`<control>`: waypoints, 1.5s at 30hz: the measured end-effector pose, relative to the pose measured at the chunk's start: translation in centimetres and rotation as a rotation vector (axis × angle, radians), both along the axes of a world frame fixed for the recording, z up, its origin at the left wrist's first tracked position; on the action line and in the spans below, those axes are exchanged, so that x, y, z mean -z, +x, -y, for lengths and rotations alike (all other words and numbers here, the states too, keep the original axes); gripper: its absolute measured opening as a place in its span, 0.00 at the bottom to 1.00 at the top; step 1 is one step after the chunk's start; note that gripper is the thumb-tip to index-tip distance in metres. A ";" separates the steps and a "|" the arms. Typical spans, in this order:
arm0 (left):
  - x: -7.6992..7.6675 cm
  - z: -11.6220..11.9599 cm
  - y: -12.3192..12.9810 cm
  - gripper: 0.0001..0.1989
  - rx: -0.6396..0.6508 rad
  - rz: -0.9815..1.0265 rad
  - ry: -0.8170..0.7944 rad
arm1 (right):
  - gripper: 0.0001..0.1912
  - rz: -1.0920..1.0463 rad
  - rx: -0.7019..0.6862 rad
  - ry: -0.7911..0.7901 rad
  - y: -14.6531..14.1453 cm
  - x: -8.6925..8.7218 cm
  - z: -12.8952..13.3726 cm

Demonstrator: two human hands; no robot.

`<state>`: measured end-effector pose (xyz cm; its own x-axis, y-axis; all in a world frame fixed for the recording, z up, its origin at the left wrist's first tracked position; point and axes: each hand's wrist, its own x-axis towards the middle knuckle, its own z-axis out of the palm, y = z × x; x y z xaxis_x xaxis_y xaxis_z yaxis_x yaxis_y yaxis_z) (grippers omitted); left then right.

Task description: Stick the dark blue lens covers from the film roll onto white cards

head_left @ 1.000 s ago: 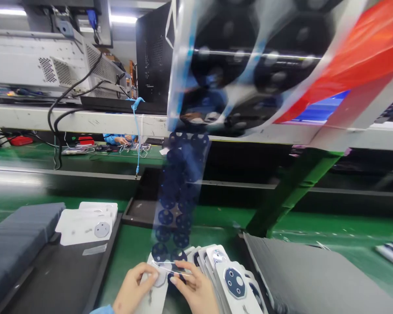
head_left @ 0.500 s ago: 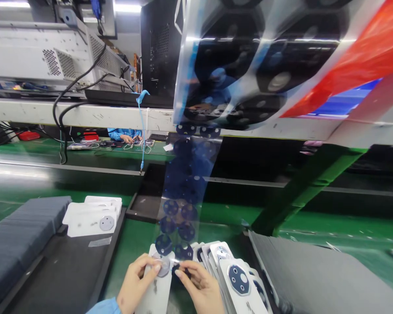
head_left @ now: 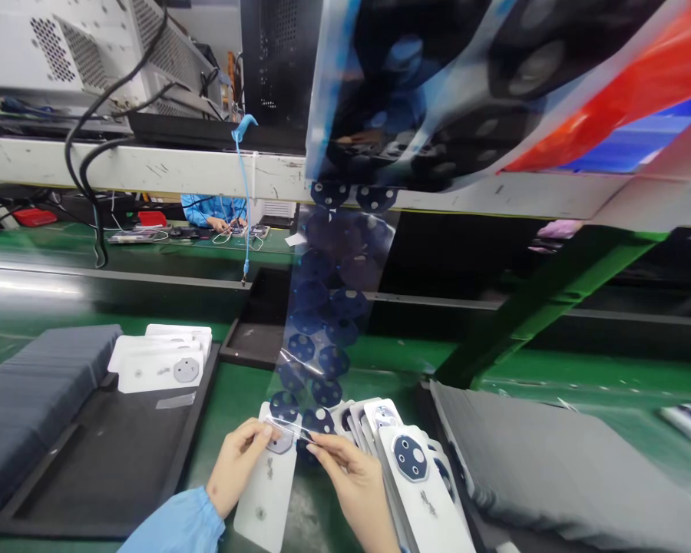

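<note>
My left hand (head_left: 239, 463) pinches one end of a small clear film (head_left: 288, 429) above a white phone back cover (head_left: 265, 491). The cover lies on the green bench, its grey round camera plate (head_left: 280, 441) partly behind the film and fingers. My right hand (head_left: 351, 480) pinches the film's other end, beside the bottom of a hanging clear strip of dark blue camera-shaped stickers (head_left: 328, 359). A dark sticker partly shows behind the right fingertips. Right of that hand, a fanned row of white back covers (head_left: 431, 499) carries dark camera plates.
On the left, a black tray (head_left: 109, 453) holds a grey padded stack (head_left: 46, 407) and several white covers (head_left: 161, 361). A grey padded stack (head_left: 558, 461) lies on the right. A white shelf beam (head_left: 178, 170) crosses above; a green post (head_left: 547, 307) slants down. Another person's hands (head_left: 224, 224) work behind.
My hands have lifted slightly off the cover, and clear film now stretches between them. The left fingers have left the camera plate. The view has tilted down a little.
</note>
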<state>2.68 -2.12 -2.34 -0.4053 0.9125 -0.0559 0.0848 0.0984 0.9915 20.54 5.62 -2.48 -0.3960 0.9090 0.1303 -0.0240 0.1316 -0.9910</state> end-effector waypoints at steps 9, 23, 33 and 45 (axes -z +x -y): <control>0.1 0.0 -0.1 0.21 -0.038 0.005 0.011 | 0.06 0.138 0.019 0.332 0.2 0.5 -0.2; 0.6 0.0 -0.4 0.20 -0.104 -0.050 0.030 | 0.07 0.431 0.221 1.093 0.1 -0.2 0.4; 1.1 -0.2 -0.7 0.20 -0.176 -0.060 -0.009 | 0.09 0.204 -0.159 0.385 -0.2 -0.6 0.4; -1.3 1.2 -2.7 0.11 -0.768 -0.437 0.358 | 0.20 -0.276 -0.275 -0.268 0.0 -2.0 0.6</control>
<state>0.00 -3.31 -1.09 -0.8203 0.3218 0.4729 0.4930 -0.0217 0.8698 20.57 5.02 -0.49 -0.6106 0.7910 0.0397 -0.2893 -0.1761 -0.9409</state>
